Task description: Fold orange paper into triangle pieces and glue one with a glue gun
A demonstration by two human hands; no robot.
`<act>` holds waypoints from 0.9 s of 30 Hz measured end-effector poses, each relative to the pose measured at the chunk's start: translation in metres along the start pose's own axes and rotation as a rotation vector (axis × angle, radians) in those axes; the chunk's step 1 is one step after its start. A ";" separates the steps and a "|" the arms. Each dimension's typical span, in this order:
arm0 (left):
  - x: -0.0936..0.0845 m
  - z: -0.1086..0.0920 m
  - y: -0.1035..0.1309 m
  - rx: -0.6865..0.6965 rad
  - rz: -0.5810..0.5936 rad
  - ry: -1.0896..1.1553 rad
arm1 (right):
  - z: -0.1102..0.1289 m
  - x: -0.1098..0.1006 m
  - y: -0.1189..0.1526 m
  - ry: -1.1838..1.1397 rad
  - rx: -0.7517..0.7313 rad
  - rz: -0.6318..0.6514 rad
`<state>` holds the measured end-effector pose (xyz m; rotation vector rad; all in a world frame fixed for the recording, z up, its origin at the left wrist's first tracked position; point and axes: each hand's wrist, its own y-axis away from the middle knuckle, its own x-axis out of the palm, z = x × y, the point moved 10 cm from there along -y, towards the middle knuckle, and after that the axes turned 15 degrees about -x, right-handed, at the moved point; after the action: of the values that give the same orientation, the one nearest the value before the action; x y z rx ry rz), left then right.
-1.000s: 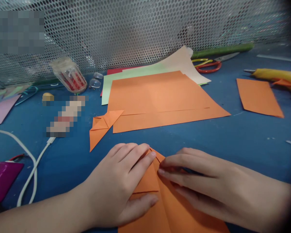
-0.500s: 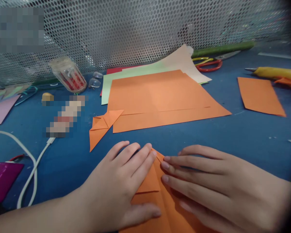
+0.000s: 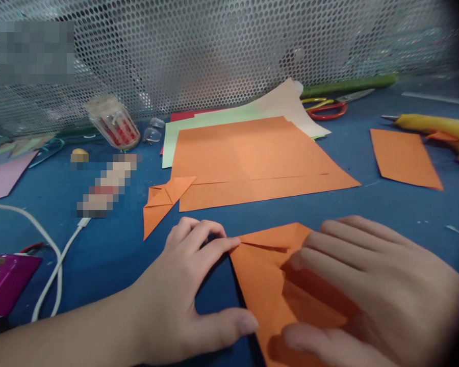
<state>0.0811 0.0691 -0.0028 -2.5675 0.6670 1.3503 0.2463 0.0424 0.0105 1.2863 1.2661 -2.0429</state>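
Note:
A partly folded sheet of orange paper (image 3: 256,285) lies in front of me, with creases and a narrow flap near its far edge. My left hand (image 3: 191,285) holds its far left corner under bent fingertips, the thumb at its left edge lower down. Curled fingers of my right hand (image 3: 363,275) grip the paper's right part; their tips are mostly hidden, and the thumb reaches over the near part. Beyond my left hand sits a small folded orange paper piece (image 3: 162,199), touching a larger orange sheet (image 3: 248,153).
Green and cream sheets (image 3: 290,102) lie under the large orange one. Scissors (image 3: 331,109), a yellow glue gun (image 3: 424,122) and a small orange sheet (image 3: 405,158) are at right. A jar (image 3: 115,122), a white cable (image 3: 61,260) and a purple object (image 3: 9,280) occupy the left.
The orange paper has turned and shifted right, showing more of its far edge. My right hand has gone from flat, extended fingers to curled ones; my left fingertips now sit at the corner.

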 end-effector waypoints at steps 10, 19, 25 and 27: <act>0.004 0.010 0.005 -0.098 -0.035 -0.023 | 0.003 0.023 0.005 -0.277 0.174 -0.027; -0.006 0.006 0.000 -0.055 -0.110 -0.100 | 0.003 0.004 -0.009 -0.395 0.123 -0.116; -0.006 -0.002 0.001 0.057 -0.148 -0.155 | -0.002 0.009 -0.003 -0.358 0.154 -0.128; -0.007 -0.006 0.002 0.104 -0.183 -0.186 | -0.004 0.013 -0.003 -0.391 0.160 -0.128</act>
<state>0.0813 0.0669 0.0068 -2.3224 0.4460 1.4303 0.2395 0.0486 0.0004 0.8243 1.0441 -2.3798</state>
